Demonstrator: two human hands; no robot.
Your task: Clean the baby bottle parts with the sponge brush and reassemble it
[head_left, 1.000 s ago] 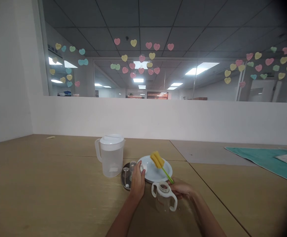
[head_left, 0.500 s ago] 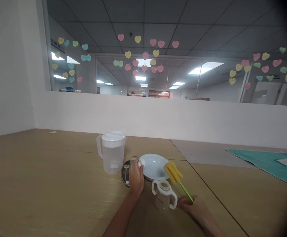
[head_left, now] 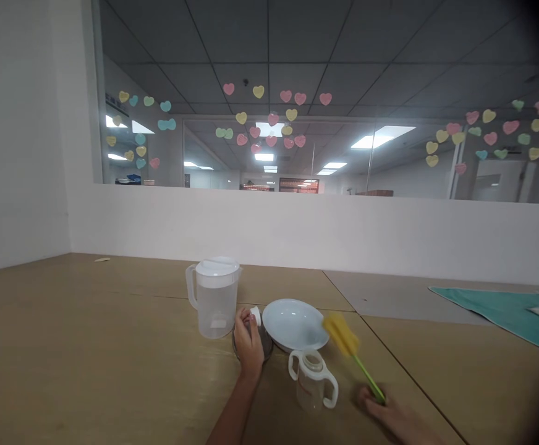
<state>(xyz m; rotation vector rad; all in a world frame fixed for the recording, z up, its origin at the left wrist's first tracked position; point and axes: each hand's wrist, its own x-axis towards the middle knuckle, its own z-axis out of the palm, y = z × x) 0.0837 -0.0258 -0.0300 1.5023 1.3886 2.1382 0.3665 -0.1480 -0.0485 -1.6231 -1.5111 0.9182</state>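
My left hand (head_left: 250, 347) is closed round a small white cap (head_left: 255, 316), over a dark round tray (head_left: 266, 346) that it partly hides. My right hand (head_left: 381, 405), blurred, grips the green handle of a brush with a yellow sponge head (head_left: 342, 334); the head is raised beside a white bowl (head_left: 292, 322). Between my hands stands a clear bottle with two white handles (head_left: 310, 384), its top open and neither hand touching it.
A lidded clear pitcher (head_left: 217, 303) stands behind and left of my left hand. A teal cloth (head_left: 496, 312) lies at the right. A white wall (head_left: 251, 228) with a window above it runs behind the wooden table (head_left: 88, 346).
The brush and my right hand have moved right, away from the bottle. My left hand has turned and shifted with the white cap over the tray. The view has tilted up slightly.
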